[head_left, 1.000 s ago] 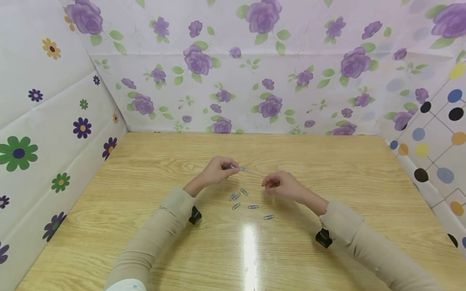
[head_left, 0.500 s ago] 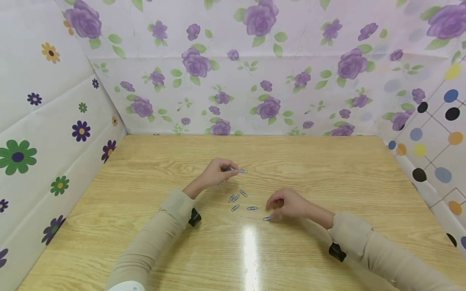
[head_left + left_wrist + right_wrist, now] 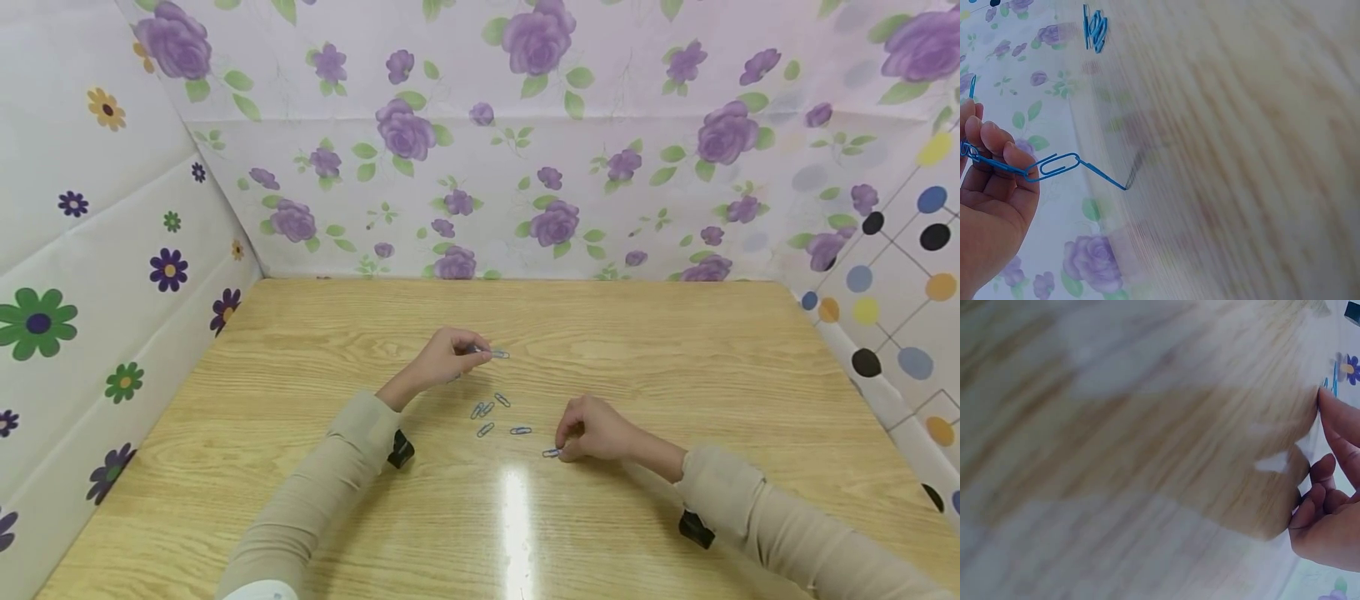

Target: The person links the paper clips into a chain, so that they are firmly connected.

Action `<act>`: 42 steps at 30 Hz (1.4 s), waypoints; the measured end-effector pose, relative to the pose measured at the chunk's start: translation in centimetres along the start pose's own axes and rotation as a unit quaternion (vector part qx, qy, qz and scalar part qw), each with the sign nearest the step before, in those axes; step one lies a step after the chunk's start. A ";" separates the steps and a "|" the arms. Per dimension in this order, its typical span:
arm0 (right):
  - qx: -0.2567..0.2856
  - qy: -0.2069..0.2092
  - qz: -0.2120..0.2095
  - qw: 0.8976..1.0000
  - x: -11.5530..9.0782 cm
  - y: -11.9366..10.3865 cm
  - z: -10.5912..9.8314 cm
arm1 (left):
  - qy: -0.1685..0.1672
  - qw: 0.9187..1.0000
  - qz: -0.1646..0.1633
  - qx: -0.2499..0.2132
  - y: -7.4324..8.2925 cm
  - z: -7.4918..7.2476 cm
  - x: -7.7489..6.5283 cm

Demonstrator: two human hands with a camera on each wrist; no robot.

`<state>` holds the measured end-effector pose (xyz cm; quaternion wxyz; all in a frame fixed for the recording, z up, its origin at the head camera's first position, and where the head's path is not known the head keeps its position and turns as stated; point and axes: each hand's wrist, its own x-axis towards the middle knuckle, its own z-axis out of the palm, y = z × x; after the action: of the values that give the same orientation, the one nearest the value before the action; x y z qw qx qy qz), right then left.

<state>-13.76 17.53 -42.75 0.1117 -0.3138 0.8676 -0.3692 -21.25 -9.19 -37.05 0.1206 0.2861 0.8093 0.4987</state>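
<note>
Blue paper clip [image 3: 551,453], lying crosswise, its right end at my right hand [image 3: 596,427], pinch uncertain; my left hand [image 3: 446,357] pinches the linked chain [image 3: 500,355].

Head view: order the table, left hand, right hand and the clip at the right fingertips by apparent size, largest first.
1. Table
2. Left hand and right hand: they look alike, so unranked
3. Clip, clearly smallest

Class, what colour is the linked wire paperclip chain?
Blue; the paperclip chain shows best in the left wrist view.
</note>
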 end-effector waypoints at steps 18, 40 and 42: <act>0.064 -0.005 0.070 0.996 1.0 -0.5 -2.3 | -0.004 1.000 0.002 0.014 0.6 0.0 -0.2; 0.139 0.080 0.095 0.983 3.9 -1.6 -4.5 | 0.003 1.000 0.022 0.015 -2.9 0.2 0.8; 0.120 0.097 0.096 0.983 4.6 -1.7 -4.4 | 0.004 1.000 0.024 0.014 -2.9 0.2 0.8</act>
<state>-18.44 16.33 -38.28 0.0982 -0.1759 0.8501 -0.4866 -22.82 -9.55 -39.59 0.1015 0.3053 0.8096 0.4909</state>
